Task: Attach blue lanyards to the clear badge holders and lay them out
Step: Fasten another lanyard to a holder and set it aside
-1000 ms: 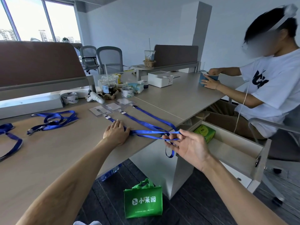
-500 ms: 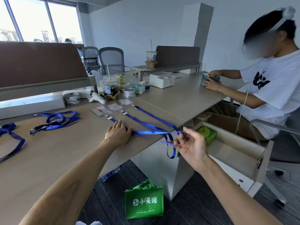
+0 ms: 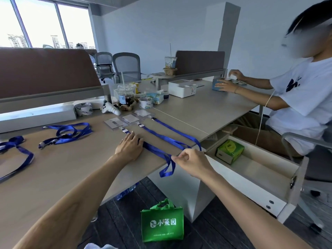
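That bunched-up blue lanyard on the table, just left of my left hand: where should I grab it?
Probably its clip end, which sticks out at the bunch's near-left corner, clear of the loops. Pinch it from above, as the lanyard lies flat on the table.

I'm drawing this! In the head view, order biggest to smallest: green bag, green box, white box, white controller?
1. green bag, also nearest the camera
2. green box and white box: look alike, unranked
3. white controller
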### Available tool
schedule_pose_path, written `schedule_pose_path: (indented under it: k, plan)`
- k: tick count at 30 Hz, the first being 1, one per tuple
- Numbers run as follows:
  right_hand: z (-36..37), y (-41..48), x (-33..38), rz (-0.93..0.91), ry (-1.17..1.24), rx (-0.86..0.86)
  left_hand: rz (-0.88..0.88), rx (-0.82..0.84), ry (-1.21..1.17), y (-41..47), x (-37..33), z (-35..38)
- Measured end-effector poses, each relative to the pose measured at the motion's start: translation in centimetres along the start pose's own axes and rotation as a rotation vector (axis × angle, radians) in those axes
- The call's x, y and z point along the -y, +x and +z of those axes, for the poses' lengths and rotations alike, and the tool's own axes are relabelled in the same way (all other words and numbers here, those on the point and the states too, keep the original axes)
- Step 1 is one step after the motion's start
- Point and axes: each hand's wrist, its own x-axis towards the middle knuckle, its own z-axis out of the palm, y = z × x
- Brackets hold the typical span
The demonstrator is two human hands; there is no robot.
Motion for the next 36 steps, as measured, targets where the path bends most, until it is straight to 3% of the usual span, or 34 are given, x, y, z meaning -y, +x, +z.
schedule_pose_path:
  k: [3, 6, 9, 13, 19, 25, 30, 36]
  plan:
    - [1.6, 0.9, 0.5, -0.014, -0.131, -0.038, 0.061, 0.013, 0.041, 0.5, 0.6, 0.0]
    - [2.6, 1.7, 0.5, -0.03, -0.058, -0.009, 0.064, 0.05, 0.065, 1.2, 1.0, 0.3]
    - [3.0, 1.9, 0.3, -0.008, 0.163, 0.1, 0.076, 0.06, 0.099, 1.2, 0.9, 0.2]
    - [2.0, 0.9, 0.1, 0.126, 0.678, 0.268, 0.073, 0.075, 0.107, 1.0, 0.7, 0.2]
    - [0.2, -0.3, -0.5, 0.068, 0.3, 0.093, 0.08, 0.07, 0.11, 0.3, 1.1, 0.3]
    - [-1.6, -1.6, -1.5, 0.179, 0.4, -0.002, 0.16, 0.057, 0.134, -2.2, -1.1, 0.4]
    - [-3.2, -2.8, -2.7, 0.187, 0.218, -0.232, 0.133, 0.123, 0.188, -1.8, -1.9, 0.1]
    - [-3.7, -3.7, -0.6, 0.086, -0.013, -0.207, 0.119, 0.111, 0.04, -3.3, -3.4, -0.5]
